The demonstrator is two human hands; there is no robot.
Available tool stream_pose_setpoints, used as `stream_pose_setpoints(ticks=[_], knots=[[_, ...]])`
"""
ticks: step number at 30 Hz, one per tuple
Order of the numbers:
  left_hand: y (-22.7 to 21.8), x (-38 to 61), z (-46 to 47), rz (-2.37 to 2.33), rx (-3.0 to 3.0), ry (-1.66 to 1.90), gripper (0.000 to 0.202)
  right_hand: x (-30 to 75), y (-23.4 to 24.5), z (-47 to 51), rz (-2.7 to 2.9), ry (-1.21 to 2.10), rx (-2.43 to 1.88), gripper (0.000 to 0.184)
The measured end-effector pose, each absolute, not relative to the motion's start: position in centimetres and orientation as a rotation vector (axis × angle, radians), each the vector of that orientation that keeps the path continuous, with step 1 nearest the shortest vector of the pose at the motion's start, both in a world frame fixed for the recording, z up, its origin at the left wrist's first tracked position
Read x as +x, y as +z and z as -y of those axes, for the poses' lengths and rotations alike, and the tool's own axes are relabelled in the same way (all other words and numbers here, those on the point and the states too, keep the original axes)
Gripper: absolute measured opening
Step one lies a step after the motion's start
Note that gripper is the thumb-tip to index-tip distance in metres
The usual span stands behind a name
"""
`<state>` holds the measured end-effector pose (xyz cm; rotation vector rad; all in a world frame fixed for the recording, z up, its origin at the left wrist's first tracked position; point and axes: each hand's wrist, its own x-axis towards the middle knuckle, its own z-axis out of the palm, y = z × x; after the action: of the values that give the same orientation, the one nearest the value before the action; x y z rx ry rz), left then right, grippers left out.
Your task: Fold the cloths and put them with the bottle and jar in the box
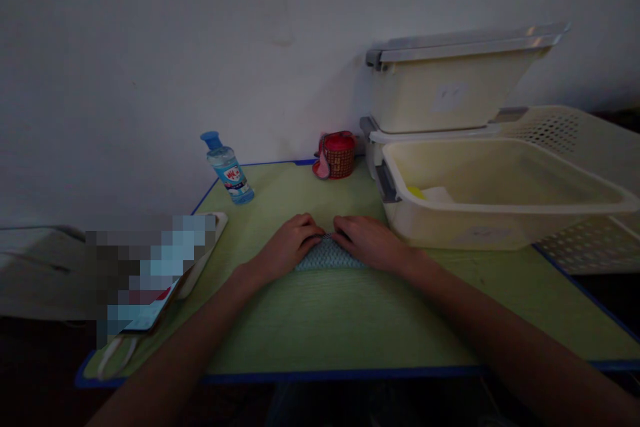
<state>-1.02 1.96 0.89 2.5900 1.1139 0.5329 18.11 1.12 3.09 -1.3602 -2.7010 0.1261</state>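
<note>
**A:** From the head view, where does the cloth lie?

**B:** The grey-blue cloth (327, 257) lies flat on the green tabletop (325, 327), near the middle. The left hand (289, 245) covers its left end and the right hand (371, 241) its right end, both palms down. The fingers (311, 231) are bent over the far edge. The light is too dim to tell whether they pinch the fabric or only press on it.

**A:** What could go wrong from here?

**B:** I think the fabric may bunch or skew if one hand moves harder than the other, because it looks soft and loosely knitted. The open tub (500, 197) sits just beside the right hand, so a wide sweep of that wrist could knock its corner. The lidded tub (450, 90) is stacked behind it and looks tilted, so a jolt could shift it. The bottle (230, 172) and the red pot (339, 155) stand well apart from the hands and seem less at risk. The phone (150, 310) lies near the front left corner, where an elbow could nudge it off.

**A:** Is there any writing you can read?

**B:** The bottle has a label with a red and white mark, but it is too small and blurred to read. The lidded tub carries a pale sticker, also unreadable.
</note>
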Motion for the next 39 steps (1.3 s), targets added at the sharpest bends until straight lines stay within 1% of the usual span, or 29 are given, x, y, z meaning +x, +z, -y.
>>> stream_pose_setpoints(ticks=[30, 39], knots=[[0.96, -1.06, -1.88, -1.12, 2.6, 0.521, 0.022, 18.09, 3.16, -1.16, 2.699, 0.147, -1.367, 0.02], [1.07, -0.92, -1.74, -1.151, 2.613, 0.508, 0.02, 18.08, 3.09, -1.18, 2.702, 0.129, -1.354, 0.02]])
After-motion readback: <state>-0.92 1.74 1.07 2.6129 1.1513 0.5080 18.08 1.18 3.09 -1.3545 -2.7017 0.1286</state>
